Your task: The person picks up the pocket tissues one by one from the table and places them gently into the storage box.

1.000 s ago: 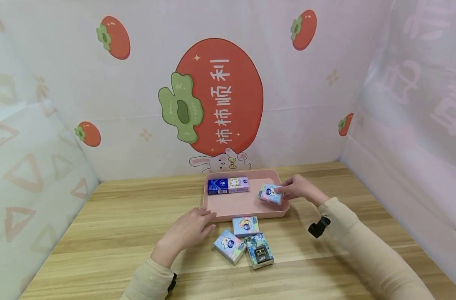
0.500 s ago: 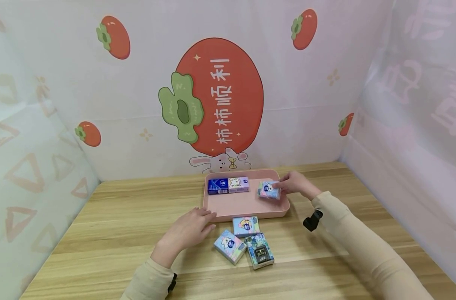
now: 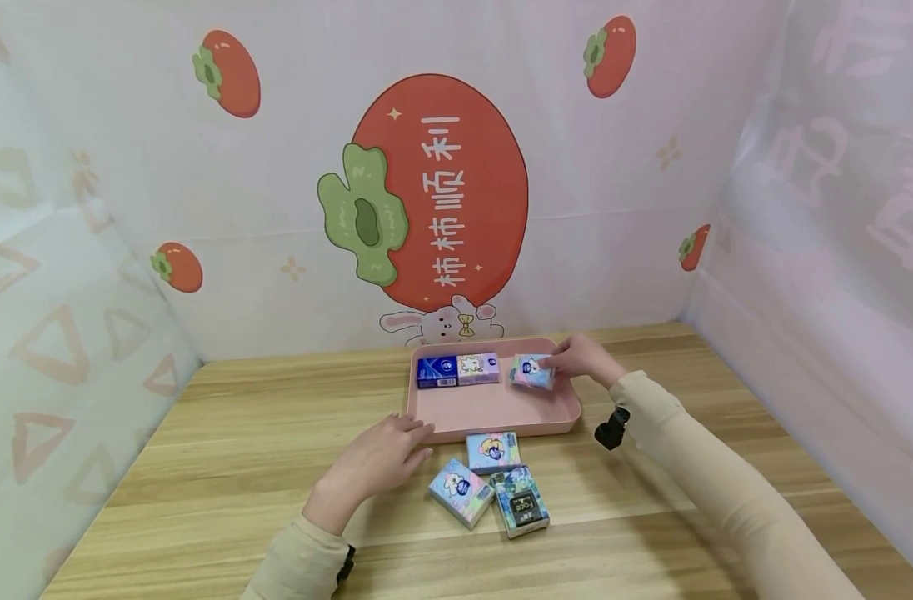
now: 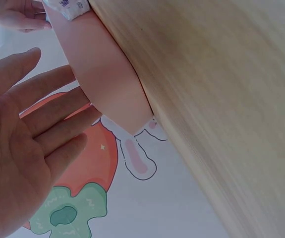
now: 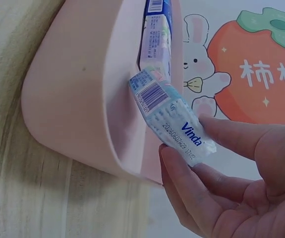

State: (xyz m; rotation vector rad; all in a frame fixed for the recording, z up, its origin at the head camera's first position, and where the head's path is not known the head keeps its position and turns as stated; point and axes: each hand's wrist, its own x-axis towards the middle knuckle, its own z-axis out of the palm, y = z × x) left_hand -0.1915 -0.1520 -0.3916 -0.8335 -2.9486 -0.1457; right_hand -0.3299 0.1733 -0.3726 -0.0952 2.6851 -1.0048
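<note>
My right hand (image 3: 587, 358) pinches a light-blue and pink pocket tissue pack (image 3: 530, 372) between thumb and fingers, over the right part of a pink tray (image 3: 464, 414). In the right wrist view the tissue pack (image 5: 154, 99) is tilted, its "Vinda" end towards my palm. Its far end is close to a purple tissue pack (image 5: 155, 42). That purple pack sits end to end with a dark-blue pack (image 3: 436, 372) along the tray's back left. My left hand (image 3: 377, 450) has its fingers extended, fingertips at the tray's front left corner; in the left wrist view its palm shows and it holds nothing.
In front of the tray on the wooden table (image 3: 224, 483) lie two light-blue tissue packs, one straight (image 3: 492, 451) and one angled (image 3: 461, 492). Beside them is a green-blue pack with a black label (image 3: 520, 502). A printed cloth backdrop (image 3: 276, 208) stands behind the table.
My right hand has moved left and slightly back with the tissue pack, bringing it nearer the purple pack. The left hand and the packs on the table have stayed put.
</note>
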